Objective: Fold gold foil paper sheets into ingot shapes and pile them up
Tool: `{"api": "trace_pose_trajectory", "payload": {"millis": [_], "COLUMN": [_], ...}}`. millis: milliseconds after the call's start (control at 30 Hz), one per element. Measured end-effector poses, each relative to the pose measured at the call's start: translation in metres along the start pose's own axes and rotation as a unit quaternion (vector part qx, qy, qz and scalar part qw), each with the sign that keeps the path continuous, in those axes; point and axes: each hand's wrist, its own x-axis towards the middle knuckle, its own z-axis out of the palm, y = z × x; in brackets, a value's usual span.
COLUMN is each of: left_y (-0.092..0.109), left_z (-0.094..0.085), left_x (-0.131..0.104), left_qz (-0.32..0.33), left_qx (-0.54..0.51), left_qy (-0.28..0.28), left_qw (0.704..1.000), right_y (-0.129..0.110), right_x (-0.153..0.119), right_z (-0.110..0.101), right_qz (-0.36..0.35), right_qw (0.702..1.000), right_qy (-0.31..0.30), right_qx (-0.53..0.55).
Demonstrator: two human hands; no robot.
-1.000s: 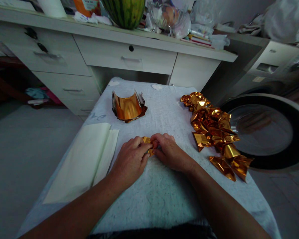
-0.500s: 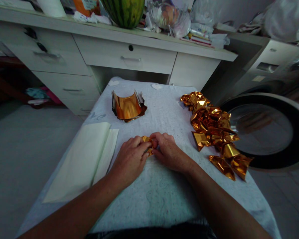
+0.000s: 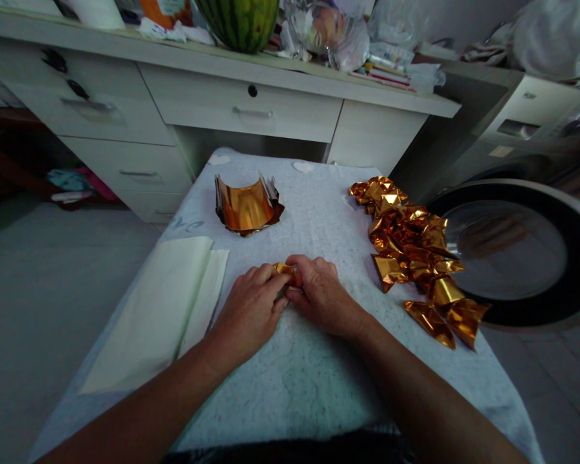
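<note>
Between my two hands, at the middle of the cloth-covered table (image 3: 319, 393), is a small piece of gold foil (image 3: 283, 268), mostly hidden by fingers. My left hand (image 3: 254, 303) has its fingers closed on its left side. My right hand (image 3: 316, 290) pinches its right side. Beyond them stands a curved stack of gold foil sheets (image 3: 247, 207). A long pile of folded gold foil pieces (image 3: 408, 241) lies on the right. Folded pale paper sheets (image 3: 149, 316) lie flat at the left, beside my left forearm.
Behind the table is a white drawer unit (image 3: 241, 106) with a watermelon (image 3: 241, 22), plastic bags and a glass bowl on top. A washing machine's open round door (image 3: 512, 248) stands close to the table's right edge.
My right hand has shifted slightly left, closer against my left fingers. Less of the gold foil between them shows.
</note>
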Motion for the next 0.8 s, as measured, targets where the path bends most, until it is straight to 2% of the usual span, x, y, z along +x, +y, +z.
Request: {"api": "trace_pose_trajectory", "payload": {"millis": [167,400,667,800], "left_y": [0.001,-0.002,-0.002,-0.002], "left_z": [-0.003,-0.002,-0.004,-0.006], "left_x": [0.001,-0.001,-0.003,-0.003], "left_qz": [-0.012,-0.004,0.012,0.014], "left_qx": [-0.006,-0.007,-0.020,-0.019], "left_qy": [-0.022,-0.016,-0.017,-0.021], "left_qw": [1.000,1.000,1.000,0.999], "right_y": [0.003,0.010,0.009,0.010], "right_x": [-0.001,-0.003,-0.006,-0.007], "right_z": [-0.004,-0.010,-0.014,-0.015], "right_qz": [-0.019,-0.034,-0.039,-0.076], "right_qw": [0.999,0.997,0.997,0.996], "right_qy": [-0.033,-0.069,-0.046,-0.026], "right_qx": [0.015,0.019,0.052,0.040]}}
